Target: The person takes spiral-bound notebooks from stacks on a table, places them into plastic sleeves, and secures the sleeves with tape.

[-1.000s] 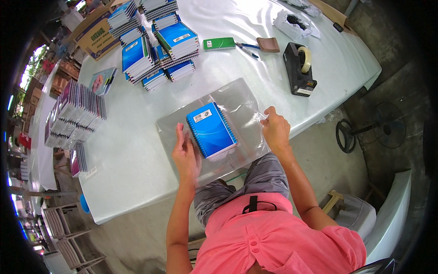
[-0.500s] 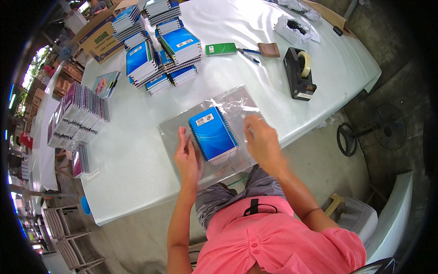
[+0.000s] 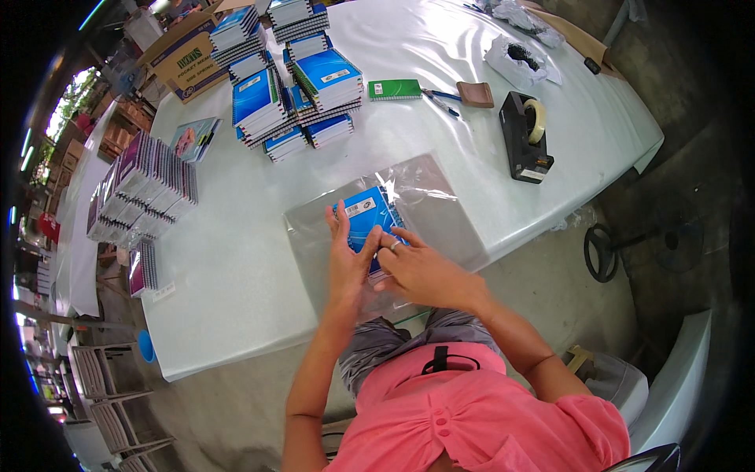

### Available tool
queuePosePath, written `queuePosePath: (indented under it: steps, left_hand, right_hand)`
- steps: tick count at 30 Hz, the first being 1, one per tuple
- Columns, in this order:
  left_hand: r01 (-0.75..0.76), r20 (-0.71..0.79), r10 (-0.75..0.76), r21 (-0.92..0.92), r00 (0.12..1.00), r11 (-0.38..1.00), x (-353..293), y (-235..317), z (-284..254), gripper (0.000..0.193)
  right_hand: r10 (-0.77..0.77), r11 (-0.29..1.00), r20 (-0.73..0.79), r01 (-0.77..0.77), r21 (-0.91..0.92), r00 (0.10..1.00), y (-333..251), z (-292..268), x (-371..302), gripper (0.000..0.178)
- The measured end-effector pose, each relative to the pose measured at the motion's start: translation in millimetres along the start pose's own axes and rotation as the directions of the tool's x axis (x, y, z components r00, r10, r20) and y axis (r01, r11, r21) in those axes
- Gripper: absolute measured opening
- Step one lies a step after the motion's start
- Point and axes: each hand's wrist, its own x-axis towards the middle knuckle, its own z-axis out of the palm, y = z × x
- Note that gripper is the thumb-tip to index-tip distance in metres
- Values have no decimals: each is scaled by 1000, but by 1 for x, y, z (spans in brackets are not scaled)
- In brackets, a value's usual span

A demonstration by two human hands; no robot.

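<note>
So the blue spiral notebook (image 3: 368, 218) is lying face up on clear plastic film (image 3: 442, 214), right in front of the person on the table (image 3: 224, 271). As far as I can tell they're partway in: the notebook is sitting on the film, and the bright glare along its right edge makes me think some film laps over it there. Plenty of film spreads out flat to the notebook's right, so it doesn't look closed up, and I can't spot any tape on it.

Notebook looks tidy: glossy blue, paler curved streaks, white sticker (image 3: 360, 207) near the top, coil loops peeking out at the right edge. The lower part is hidden by hands.

Left hand (image 3: 344, 259) lies along the notebook's left side, fingers straight, thumb reaching over the cover. Right hand (image 3: 418, 271) is over the lower right part, fingers bent and bunched up against that thumb. Can't tell if either one is actually pinching film or just pressing.

Further out, up and left of the notebook: piles of blue notebooks (image 3: 329, 71), and a cardboard box (image 3: 187, 71) past those. Well left of it, purple spiral notebooks (image 3: 149, 185). Above it, a green notebook (image 3: 395, 89) and blue-handled pliers (image 3: 446, 96). Up and right of it, a black tape dispenser (image 3: 519, 145).
</note>
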Motion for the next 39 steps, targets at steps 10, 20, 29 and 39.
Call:
queuePosePath:
  steps: [10,20,29,39]
  left_hand:
    - [-210,6,214,208,977,955,2,-21,1,95]
    - [-289,43,287,214,957,933,3,-19,-2,96]
    - [-292,18,297,249,955,923,3,-21,-2,101]
    - [-268,-6,275,196,962,943,5,-23,2,106]
  right_hand:
    - [-94,734,-54,106,671,994,88,-15,-14,19]
    - [-36,980,75,21,196,997,134,-67,90,51]
    - [-45,969,169,2,248,984,174,-71,88,64]
    - [-251,790,-11,211,575,968,180,-18,165,4]
